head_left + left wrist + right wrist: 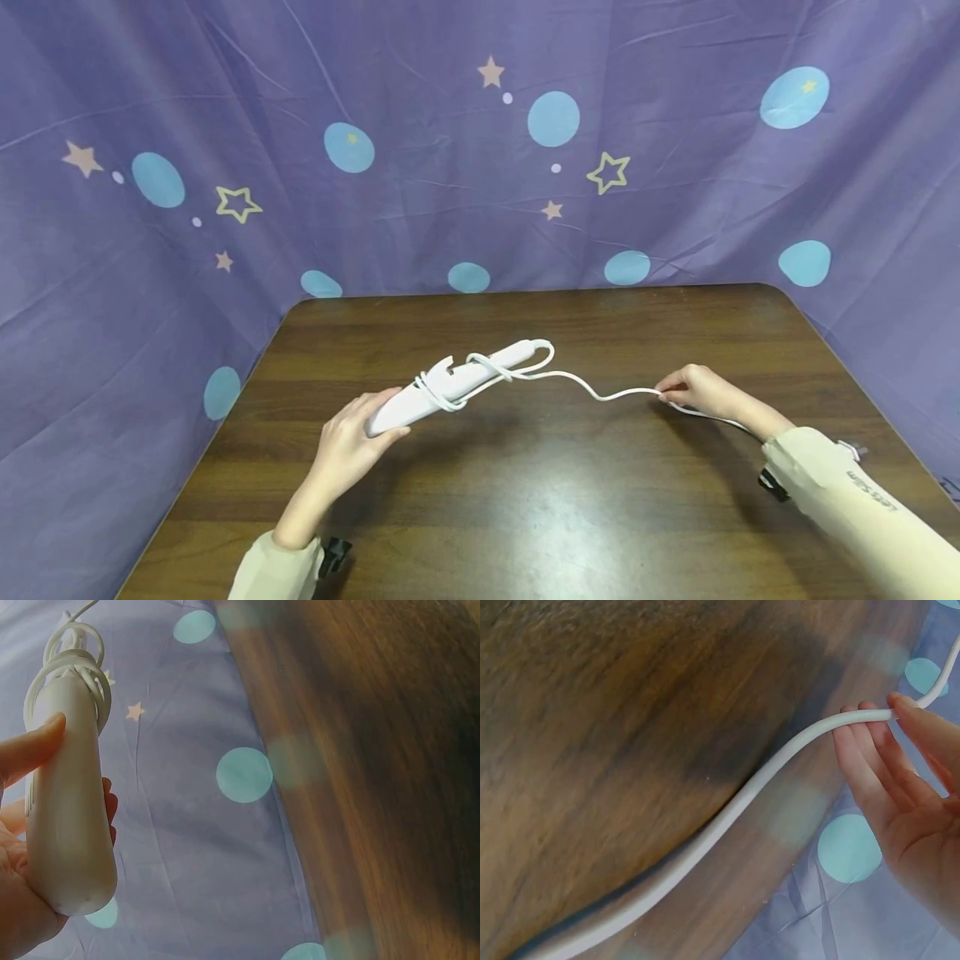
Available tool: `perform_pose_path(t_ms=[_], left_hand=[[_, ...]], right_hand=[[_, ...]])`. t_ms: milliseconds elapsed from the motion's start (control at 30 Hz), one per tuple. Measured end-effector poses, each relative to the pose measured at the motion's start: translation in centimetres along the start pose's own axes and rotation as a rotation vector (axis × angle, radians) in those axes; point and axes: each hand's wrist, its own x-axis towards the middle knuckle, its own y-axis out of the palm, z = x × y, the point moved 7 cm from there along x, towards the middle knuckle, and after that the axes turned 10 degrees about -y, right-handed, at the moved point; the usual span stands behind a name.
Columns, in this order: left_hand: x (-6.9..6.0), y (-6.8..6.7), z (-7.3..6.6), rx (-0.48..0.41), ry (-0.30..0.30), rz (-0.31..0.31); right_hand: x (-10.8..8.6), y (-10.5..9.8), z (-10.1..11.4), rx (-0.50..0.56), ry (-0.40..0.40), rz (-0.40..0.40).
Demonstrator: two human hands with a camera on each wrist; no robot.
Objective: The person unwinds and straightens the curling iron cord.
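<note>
My left hand (348,443) grips the broad rounded end of a white corded hair iron (408,406), thumb along one side and fingers on the other. The iron is held tilted over the table, its narrow end toward the back right, and a small lever sticks up midway. Its white power cord (558,374) is looped loosely around the body, then runs off to the right. There my right hand (705,392) pinches the cord between thumb and fingertips. The right wrist view shows the cord (754,784) crossing the fingertips and passing on below the hand.
A brown wooden table (480,533) lies under both hands, with a bright glare patch near its front. Behind and at the sides hangs a purple curtain (450,192) with stars and blue dots. The cord's far stretch passes under the right forearm.
</note>
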Motion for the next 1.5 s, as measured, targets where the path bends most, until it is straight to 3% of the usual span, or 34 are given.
perform_pose_path(t_ms=[600, 900, 1167, 1500], left_hand=[[0.1, 0.3, 0.1, 0.001, 0.012, 0.008], [0.3, 0.3, 0.2, 0.002, 0.008, -0.001], [0.6, 0.5, 0.4, 0.000, -0.005, -0.002], [0.6, 0.7, 0.6, -0.009, -0.001, -0.008]], right_hand=[[0.5, 1.7, -1.0, -0.008, -0.010, 0.045], [0.3, 1.9, -0.7, 0.093, 0.005, 0.059], [1.1, 1.5, 1.9, 0.120, -0.027, 0.028], [3.5, 1.2, 6.6, 0.133, -0.053, -0.105]])
